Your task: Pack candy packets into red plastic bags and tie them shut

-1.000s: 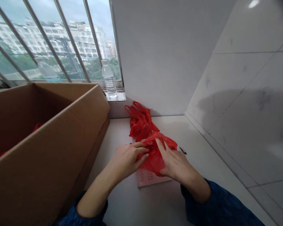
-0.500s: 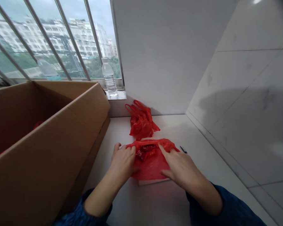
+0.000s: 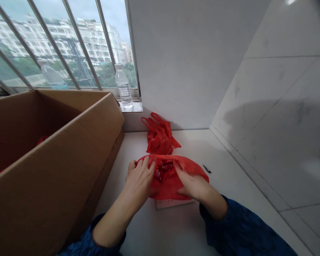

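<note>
A red plastic bag (image 3: 165, 190) lies in front of me, with small dark red shiny packets (image 3: 164, 170) showing in its opening. My left hand (image 3: 140, 177) grips the bag's left side, its fingers bent over the upper edge and its thumb low against the film. On the opposite side my right hand (image 3: 193, 183) has hold of the bag, fingers by the packets and thumb lower down; red film bulges out beyond this hand. Under the bag the edge of a flat, pale board or box (image 3: 173, 203) sticks out.
A large open cardboard box (image 3: 96, 131) stands at left, with something red (image 3: 42, 139) inside. A second red bag (image 3: 160, 137) sits against the wall. A small black object (image 3: 207, 168) lies right of the bag. A clear bottle (image 3: 124, 87) stands on the windowsill.
My right hand has shifted left, closer to the packets, and the bag's right side has spread out past it. My left hand has stayed nearly in place, its fingers slightly shifted.
</note>
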`<control>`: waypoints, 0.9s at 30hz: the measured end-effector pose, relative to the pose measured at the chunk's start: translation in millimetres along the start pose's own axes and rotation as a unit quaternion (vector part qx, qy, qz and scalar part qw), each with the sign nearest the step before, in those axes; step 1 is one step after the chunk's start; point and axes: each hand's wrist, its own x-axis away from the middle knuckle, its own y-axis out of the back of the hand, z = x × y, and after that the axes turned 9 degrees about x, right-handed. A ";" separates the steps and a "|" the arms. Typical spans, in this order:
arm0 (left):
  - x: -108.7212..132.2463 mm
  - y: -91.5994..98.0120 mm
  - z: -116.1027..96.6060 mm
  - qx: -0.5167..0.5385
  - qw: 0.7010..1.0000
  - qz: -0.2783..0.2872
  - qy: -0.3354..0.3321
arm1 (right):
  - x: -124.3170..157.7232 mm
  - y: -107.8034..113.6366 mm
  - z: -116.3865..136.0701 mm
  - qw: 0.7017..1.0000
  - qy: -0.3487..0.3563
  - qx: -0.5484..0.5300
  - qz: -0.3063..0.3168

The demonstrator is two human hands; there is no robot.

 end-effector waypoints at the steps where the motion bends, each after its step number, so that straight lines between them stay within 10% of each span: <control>1: 0.3 0.2 -0.5 0.002 1.000 -0.003 -0.005 | -3.6 0.1 -0.2 1.000 0.006 -0.014 0.014; 19: 10.2 19.6 4.0 -0.003 1.000 -0.005 0.010 | -48.6 -45.7 34.9 0.997 0.064 -0.041 0.002; 27: 5.2 19.2 7.4 0.034 0.999 -0.025 -0.005 | -24.6 10.6 7.5 0.994 0.078 -0.067 -0.042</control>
